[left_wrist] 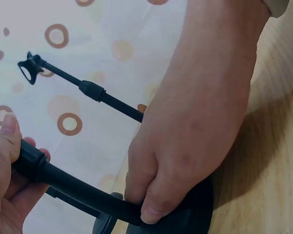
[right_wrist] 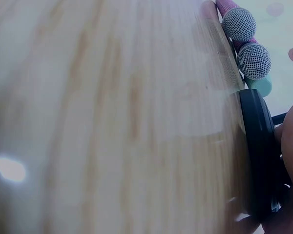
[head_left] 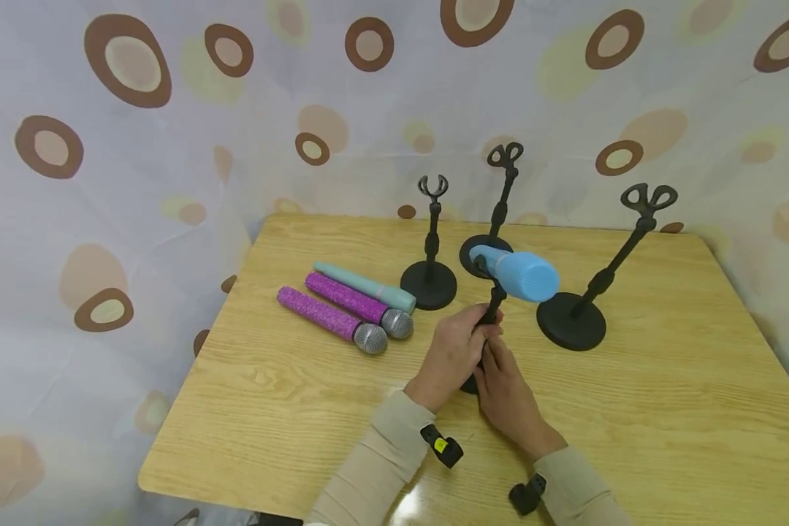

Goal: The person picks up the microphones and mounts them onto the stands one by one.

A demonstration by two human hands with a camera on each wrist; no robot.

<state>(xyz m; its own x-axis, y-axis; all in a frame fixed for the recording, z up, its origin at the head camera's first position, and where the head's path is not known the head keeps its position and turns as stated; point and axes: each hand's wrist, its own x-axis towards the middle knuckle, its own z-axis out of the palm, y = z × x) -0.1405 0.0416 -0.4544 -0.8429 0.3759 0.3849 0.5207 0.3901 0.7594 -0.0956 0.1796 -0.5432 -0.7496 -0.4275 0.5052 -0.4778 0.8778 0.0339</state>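
A black tabletop microphone stand is in front of me, with a light blue microphone lying in its clip, head toward the right. My left hand grips the pole at the thicker collar, seen in the left wrist view. Lower down, my right hand holds the pole just above the round base, thumb along it. The hands hide most of the pole and base in the head view. Whether the base rests fully on the table cannot be told.
Left of the hands lie two purple glitter microphones and a pale green microphone. Three more black stands with bare clips are behind and to the right: the left stand, back stand and right stand. A patterned cloth hangs behind the wooden table.
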